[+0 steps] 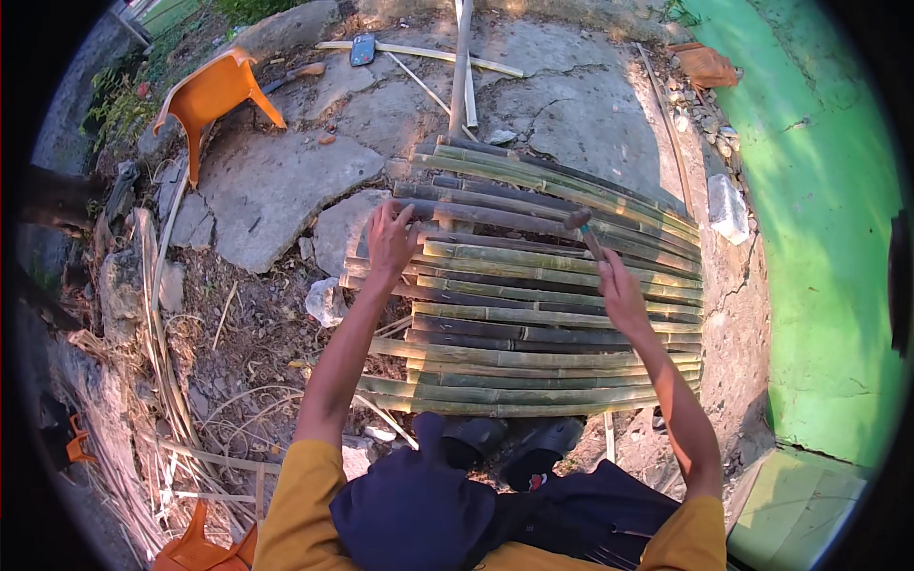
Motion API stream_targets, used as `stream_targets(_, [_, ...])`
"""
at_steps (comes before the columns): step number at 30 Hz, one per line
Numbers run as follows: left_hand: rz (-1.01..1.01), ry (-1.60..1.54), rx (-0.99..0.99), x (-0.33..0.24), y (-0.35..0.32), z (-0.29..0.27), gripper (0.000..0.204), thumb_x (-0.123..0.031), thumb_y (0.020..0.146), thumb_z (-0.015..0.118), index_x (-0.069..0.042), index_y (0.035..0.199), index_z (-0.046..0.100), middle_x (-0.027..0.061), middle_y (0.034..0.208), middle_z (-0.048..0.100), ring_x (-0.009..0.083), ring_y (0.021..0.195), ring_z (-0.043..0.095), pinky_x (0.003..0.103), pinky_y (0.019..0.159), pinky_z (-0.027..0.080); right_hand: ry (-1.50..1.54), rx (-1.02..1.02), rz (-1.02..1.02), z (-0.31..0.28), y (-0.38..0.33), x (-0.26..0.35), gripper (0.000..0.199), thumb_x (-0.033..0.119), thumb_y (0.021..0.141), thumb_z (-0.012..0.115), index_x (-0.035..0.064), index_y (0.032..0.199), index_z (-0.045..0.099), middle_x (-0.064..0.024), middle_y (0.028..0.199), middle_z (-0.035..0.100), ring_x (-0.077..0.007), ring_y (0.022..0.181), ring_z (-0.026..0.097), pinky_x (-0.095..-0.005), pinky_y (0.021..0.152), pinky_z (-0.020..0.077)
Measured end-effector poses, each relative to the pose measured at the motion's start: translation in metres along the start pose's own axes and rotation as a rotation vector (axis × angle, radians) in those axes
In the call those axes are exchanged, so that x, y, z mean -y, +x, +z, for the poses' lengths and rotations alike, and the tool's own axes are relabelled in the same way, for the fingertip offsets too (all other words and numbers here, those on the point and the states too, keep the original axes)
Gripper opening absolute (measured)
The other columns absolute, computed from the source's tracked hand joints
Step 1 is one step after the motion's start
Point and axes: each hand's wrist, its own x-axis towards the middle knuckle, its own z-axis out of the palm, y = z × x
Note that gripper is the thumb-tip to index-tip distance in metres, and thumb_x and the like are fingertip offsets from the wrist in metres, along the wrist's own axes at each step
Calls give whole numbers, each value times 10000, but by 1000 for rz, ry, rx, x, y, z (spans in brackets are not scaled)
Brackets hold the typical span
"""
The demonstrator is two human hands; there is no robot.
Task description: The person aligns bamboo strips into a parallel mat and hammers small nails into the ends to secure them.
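Note:
In front of me lies a row of split bamboo slats [533, 314], side by side, some green-yellow and others dark grey, with uneven left ends. My left hand [388, 240] is at the left end of one dark bamboo slat [476, 211], its fingers curled on that end. Closed around a handle, my right hand [621, 293] holds a hammer [583, 228] over the upper middle of the slats. The hammer's head points away from me, above the slats; whether it touches one I cannot tell.
An orange plastic chair [214, 95] stands at the far left. Beyond the slats are a wooden pole [461, 76], thin strips and a blue phone-like object [363, 50]. A pale block [727, 208] sits on the right, beside green pavement [819, 285]. Bamboo strips [157, 314] lie left.

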Motion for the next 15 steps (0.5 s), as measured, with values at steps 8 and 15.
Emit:
stream_targets(8, [-330, -276, 129, 16, 37, 15, 306, -220, 885, 822, 9, 1011, 663, 200, 1069, 617, 382, 937, 684, 486, 821, 555, -88, 11, 324, -115, -163, -88, 339, 234, 1143, 452, 15, 1362, 589, 8, 669, 443, -77, 588, 428, -309, 545, 364])
stream_targets(15, [-268, -294, 154, 31, 11, 3, 286, -230, 886, 833, 16, 902, 687, 178, 1008, 639, 360, 883, 663, 468, 803, 544, -49, 54, 516, -108, -231, -123, 315, 223, 1144, 465, 32, 1367, 579, 43, 662, 393, -61, 577, 395, -288, 531, 335])
